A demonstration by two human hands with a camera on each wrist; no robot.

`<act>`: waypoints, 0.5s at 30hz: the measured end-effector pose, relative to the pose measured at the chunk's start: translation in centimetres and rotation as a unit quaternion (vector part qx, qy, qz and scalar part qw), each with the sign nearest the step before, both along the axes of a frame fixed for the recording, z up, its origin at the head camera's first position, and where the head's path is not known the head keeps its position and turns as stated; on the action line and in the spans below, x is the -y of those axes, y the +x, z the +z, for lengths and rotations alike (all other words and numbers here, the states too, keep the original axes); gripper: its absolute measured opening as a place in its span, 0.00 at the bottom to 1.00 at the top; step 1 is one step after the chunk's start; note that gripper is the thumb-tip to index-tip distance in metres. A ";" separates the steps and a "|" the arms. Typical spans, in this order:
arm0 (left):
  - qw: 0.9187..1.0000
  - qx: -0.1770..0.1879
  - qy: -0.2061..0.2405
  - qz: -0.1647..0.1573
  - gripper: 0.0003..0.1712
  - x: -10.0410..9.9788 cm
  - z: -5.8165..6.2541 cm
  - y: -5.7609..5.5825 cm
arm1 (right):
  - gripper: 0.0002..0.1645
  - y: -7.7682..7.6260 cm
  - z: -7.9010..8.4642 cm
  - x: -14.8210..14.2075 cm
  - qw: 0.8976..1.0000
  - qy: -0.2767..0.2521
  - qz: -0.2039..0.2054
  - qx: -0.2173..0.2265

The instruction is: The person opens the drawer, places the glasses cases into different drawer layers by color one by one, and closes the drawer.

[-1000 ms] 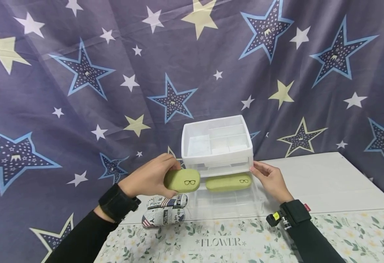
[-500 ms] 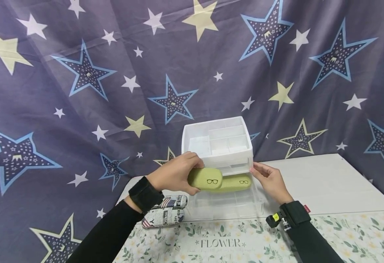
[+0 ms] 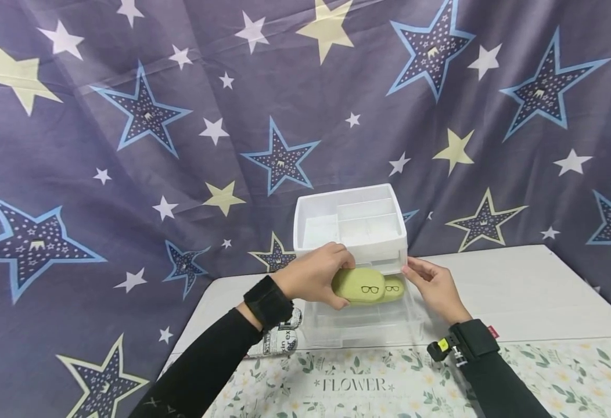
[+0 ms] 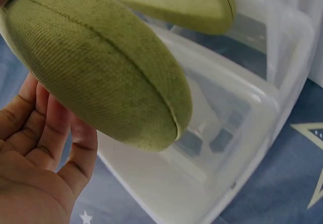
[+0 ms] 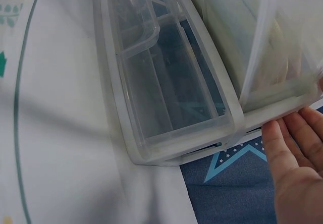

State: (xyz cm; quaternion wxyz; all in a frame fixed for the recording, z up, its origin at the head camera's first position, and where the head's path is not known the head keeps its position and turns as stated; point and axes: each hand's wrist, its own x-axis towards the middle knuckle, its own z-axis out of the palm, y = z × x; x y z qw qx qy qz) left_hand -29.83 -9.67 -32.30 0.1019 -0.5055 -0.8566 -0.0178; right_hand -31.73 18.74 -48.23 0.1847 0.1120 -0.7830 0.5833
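My left hand (image 3: 316,273) grips a green glasses case (image 3: 355,283) with a small glasses print, at the front of the white and clear drawer organizer (image 3: 355,249). Right behind and partly hidden by it is a second green glasses case (image 3: 396,288), lying in the drawer under the top section. In the left wrist view the held case (image 4: 96,67) fills much of the picture, with the other case (image 4: 176,2) beyond it. My right hand (image 3: 436,287) touches the organizer's right side; the right wrist view shows its fingers (image 5: 280,151) straight against the frame's edge.
Below, a clear drawer (image 3: 363,334) juts out. Newsprint-patterned soft cases (image 3: 279,341) lie left of it, partly behind my left arm. The organizer's top has a divided open tray (image 3: 321,232). A floral mat (image 3: 358,383) covers the table's front, and a starry cloth (image 3: 206,191) hangs behind.
My left hand has carried its glasses case rightward, from left of the organizer to in front of the second case, overlapping it. My right hand has stayed at the organizer's side.
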 end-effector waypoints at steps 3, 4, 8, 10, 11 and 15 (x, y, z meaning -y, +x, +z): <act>1.000 0.003 -0.001 -0.007 0.37 -0.9 -0.5 -0.2 | 0.32 0.0 0.1 0.0 1.000 -0.001 0.001 0.001; 1.000 0.004 -0.001 -0.008 0.37 -1.2 -0.7 -0.2 | 0.32 -0.1 0.1 0.0 1.000 0.002 0.000 0.001; 1.000 0.007 -0.003 -0.004 0.37 -2.3 -1.5 -0.3 | 0.31 0.0 0.0 0.0 1.000 0.010 -0.005 0.000; 1.000 0.005 -0.005 0.000 0.37 -2.7 -1.9 -0.3 | 0.31 0.0 0.0 0.0 1.000 0.013 -0.008 -0.001; 1.000 0.004 -0.007 0.005 0.37 -2.9 -2.2 -0.2 | 0.31 0.1 0.1 0.0 1.000 0.014 -0.010 -0.002; 1.000 0.000 -0.007 0.024 0.37 -3.6 -2.8 0.0 | 0.30 0.3 0.2 0.2 1.000 0.017 -0.012 -0.005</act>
